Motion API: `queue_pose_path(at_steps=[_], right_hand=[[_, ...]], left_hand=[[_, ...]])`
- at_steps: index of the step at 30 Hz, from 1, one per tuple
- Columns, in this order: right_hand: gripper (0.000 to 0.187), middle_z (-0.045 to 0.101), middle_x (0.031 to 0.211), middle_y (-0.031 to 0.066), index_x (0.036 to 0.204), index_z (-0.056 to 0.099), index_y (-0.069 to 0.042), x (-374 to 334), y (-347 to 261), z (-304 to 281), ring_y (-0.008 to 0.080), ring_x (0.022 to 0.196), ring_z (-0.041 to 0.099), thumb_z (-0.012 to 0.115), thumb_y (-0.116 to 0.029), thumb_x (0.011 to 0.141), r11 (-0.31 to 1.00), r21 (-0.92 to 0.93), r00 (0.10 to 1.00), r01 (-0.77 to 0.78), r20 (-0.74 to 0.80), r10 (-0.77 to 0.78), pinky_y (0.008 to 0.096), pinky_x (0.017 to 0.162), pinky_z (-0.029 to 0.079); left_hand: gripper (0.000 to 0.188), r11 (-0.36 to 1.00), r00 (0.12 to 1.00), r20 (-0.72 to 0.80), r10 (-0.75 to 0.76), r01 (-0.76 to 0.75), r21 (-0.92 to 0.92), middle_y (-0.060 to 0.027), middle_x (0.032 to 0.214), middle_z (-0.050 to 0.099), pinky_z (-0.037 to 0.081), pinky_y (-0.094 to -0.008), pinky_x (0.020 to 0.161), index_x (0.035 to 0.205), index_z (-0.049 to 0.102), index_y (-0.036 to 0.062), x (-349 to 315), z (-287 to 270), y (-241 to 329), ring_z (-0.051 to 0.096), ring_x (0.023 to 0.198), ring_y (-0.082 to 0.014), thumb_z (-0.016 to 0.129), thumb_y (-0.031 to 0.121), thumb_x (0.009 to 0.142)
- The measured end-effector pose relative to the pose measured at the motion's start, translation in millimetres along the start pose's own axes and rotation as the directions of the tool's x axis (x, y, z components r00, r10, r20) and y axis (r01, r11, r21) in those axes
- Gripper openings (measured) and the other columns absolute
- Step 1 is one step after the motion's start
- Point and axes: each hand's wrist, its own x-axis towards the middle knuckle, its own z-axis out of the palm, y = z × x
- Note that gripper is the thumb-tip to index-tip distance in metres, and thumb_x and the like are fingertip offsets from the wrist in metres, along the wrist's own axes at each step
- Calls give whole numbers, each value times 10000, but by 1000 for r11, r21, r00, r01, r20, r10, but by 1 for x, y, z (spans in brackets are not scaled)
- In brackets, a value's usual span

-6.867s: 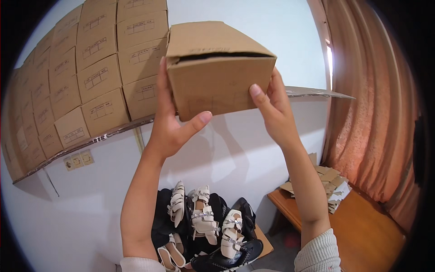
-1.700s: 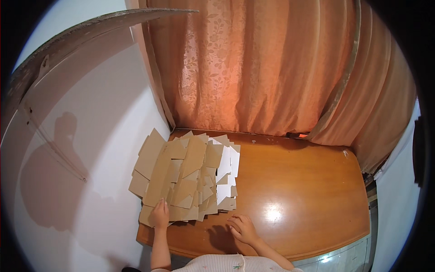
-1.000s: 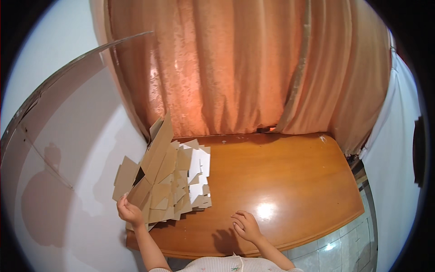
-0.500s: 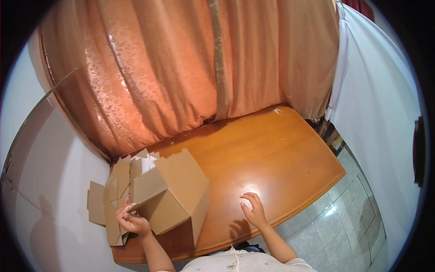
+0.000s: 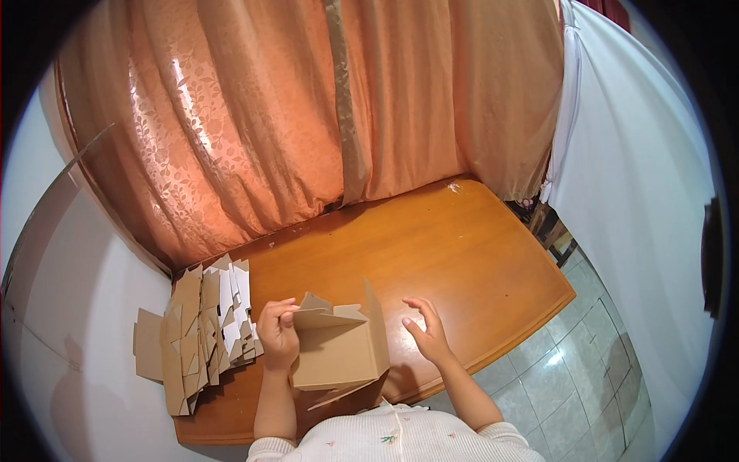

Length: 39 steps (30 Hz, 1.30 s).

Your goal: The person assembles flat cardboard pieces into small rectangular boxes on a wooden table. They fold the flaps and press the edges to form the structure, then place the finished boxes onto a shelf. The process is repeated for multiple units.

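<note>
A brown cardboard box [image 5: 332,356] with its flaps raised is near the table's front edge, before my body. My left hand [image 5: 278,333] grips the box's left side by a flap, thumb and fingers pinched together at its edge. The box's inside faces up toward me, and a loose lower flap sticks out below it. My right hand [image 5: 428,333] hovers to the right of the box, apart from it, with fingers curved and spread and nothing in them.
A pile of flattened brown and white cardboard pieces [image 5: 192,331] lies at the table's left end. The wooden table [image 5: 462,262] meets an orange curtain [image 5: 254,115] at the back. A white cloth [image 5: 623,154] hangs at right above the tiled floor [image 5: 554,377].
My left hand has carried the box rightward from beside the pile to in front of me, and the box has turned. The pile shows more fully. My right hand stays open, nearly in place.
</note>
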Motion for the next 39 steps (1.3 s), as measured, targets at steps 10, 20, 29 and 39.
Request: queue_pose_path(at_steps=[10, 20, 29, 39], right_hand=[[712, 314, 1450, 194, 1400, 410, -137, 55, 24, -18, 368, 1369, 276, 591, 32, 733, 989, -137, 984, 50, 176, -25, 442, 1129, 235], [346, 585, 1224, 52, 1118, 620, -178, 64, 40, -20, 261, 1236, 473, 717, -267, 798, 955, -295, 696, -43, 677, 240, 549, 1123, 119], [208, 650, 916, 17, 928, 655, -144, 44, 31, -16, 221, 1008, 586, 720, -304, 813, 953, -288, 792, 91, 601, 106, 652, 1079, 137], [80, 614, 793, -21, 836, 665, -169, 21, -10, -31, 172, 921, 589, 716, -197, 781, 747, -574, 926, 335, 349, -148, 646, 1048, 251]], left_hand=[[323, 967, 971, -123, 205, -220, -127, -61, 759, 521, 503, -415, 811, 856, 463, 74, -13, 29, 3, 600, 634, -160, 349, 321, 1031], [399, 994, 989, -146, -14, -2, -106, -76, 825, 455, 458, -407, 845, 826, 388, 87, -46, 19, -39, 551, 713, -170, 259, 400, 1037], [336, 972, 959, -171, -228, 213, -100, -110, 882, 463, 429, -352, 809, 814, 427, 36, -49, 1, -60, 503, 800, -198, 280, 255, 1023], [230, 888, 901, -127, -416, 371, -272, -119, 972, 499, 400, -335, 881, 828, 442, 25, -62, 45, -87, 479, 933, -193, 374, 184, 980]])
